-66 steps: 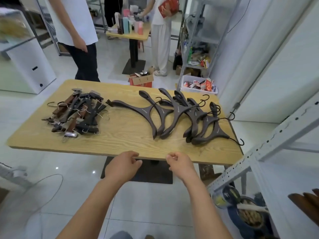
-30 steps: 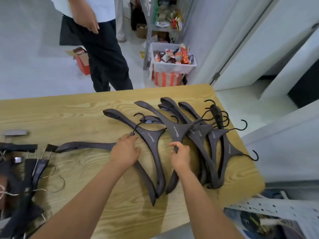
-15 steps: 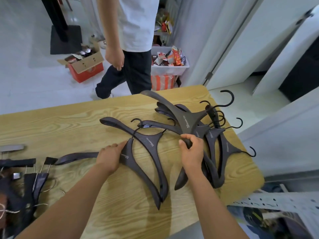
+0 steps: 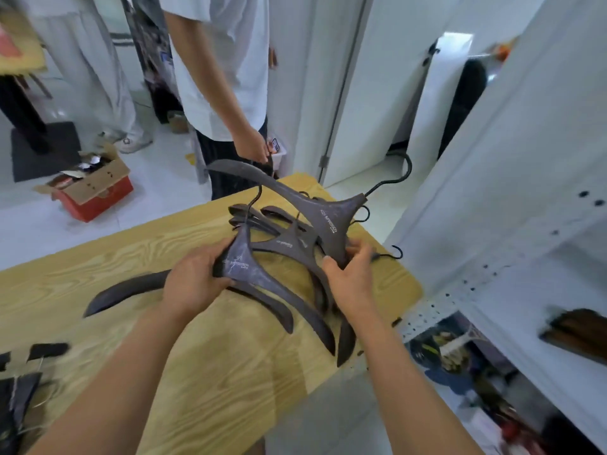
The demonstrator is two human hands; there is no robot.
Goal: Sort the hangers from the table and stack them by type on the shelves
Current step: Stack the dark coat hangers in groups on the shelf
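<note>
Dark brown wide-shouldered coat hangers lie in a pile on the right part of the wooden table. My left hand grips one coat hanger at its neck, tilted up off the table. My right hand grips a second coat hanger by one arm and holds it raised above the pile, its black hook pointing up right. Dark clip hangers lie at the table's left edge, mostly out of view.
A person in a white shirt stands just beyond the table's far edge. A white metal shelf unit stands to the right, with brown hangers on one shelf. An open cardboard box sits on the floor.
Both hands have lifted their coat hangers off the table; the right one is raised higher above the pile. The view has moved closer and turned right toward the shelf.
</note>
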